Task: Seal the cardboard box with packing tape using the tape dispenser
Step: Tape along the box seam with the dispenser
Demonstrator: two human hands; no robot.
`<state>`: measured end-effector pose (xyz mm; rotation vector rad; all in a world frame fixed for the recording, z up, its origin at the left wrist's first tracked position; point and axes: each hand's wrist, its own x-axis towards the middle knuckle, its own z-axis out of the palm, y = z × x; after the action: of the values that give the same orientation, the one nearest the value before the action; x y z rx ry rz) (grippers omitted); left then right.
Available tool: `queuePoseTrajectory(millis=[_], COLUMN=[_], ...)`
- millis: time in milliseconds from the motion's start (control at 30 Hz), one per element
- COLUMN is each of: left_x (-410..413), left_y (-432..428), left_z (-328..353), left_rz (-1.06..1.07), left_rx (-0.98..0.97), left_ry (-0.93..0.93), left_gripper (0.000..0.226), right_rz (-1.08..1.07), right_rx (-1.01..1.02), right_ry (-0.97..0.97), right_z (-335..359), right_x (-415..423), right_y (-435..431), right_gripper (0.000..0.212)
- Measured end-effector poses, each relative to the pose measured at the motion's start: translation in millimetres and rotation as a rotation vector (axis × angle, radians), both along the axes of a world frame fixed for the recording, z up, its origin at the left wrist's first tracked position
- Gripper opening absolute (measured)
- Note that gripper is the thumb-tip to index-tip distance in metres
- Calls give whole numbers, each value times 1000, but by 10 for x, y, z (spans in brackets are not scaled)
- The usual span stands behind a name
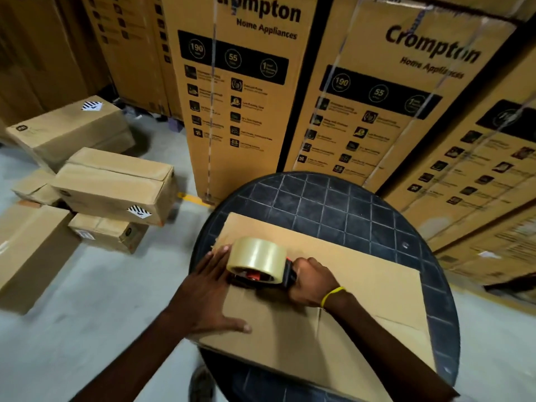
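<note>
A flat brown cardboard box (342, 274) lies on a round black table (333, 198). On its left end sits a tape dispenser (261, 266) with a clear tape roll and a black and red frame. My right hand (311, 281), with a yellow band at the wrist, is closed around the dispenser's handle. My left hand (208, 294) lies flat on the box's left edge, fingers spread, touching the box just left of the roll. The seam between the flaps runs under the dispenser toward the right.
Tall printed appliance cartons (240, 91) stand close behind the table and to its right. Several smaller brown boxes (113, 187) are piled on the grey floor to the left. A shoe (201, 384) shows below the table's near edge.
</note>
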<state>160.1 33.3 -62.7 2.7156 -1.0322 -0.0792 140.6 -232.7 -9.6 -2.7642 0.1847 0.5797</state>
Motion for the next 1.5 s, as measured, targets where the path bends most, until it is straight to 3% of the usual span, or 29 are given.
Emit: queuePoseTrajectory(millis=[267, 400, 600, 867, 1100, 1233, 1400, 1500], left_x=[1, -16, -220, -916, -959, -959, -1089, -1167], left_y=[-26, -34, -522, -2023, -2075, -2080, -2250, -2424], left_z=[-44, -34, 11, 24, 28, 35, 167, 186], left_rz=[41, 51, 100, -325, -301, -297, -321, -380], left_rx=[43, 64, 78, 75, 68, 46, 137, 192], left_ry=[54, 18, 51, 112, 88, 96, 95, 69], left_gripper=[142, 142, 161, 170, 170, 170, 173, 159], right_rz=[-30, -133, -158, -176, -102, -79, -65, -46], right_rx=[-60, -130, -169, -102, -124, -134, -83, -72], right_ry=[63, 73, 90, 82, 76, 136, 74, 90], right_z=[94, 200, 197, 137, 152, 283, 376, 372], right_x=[-373, -886, -1172, -1209, -1273, -1544, -1739, -1682], right_y=[-665, -1526, -2018, -2072, -2180, -2735, -3107, -3071], right_gripper=[60, 42, 49, 58, 49, 47, 40, 34])
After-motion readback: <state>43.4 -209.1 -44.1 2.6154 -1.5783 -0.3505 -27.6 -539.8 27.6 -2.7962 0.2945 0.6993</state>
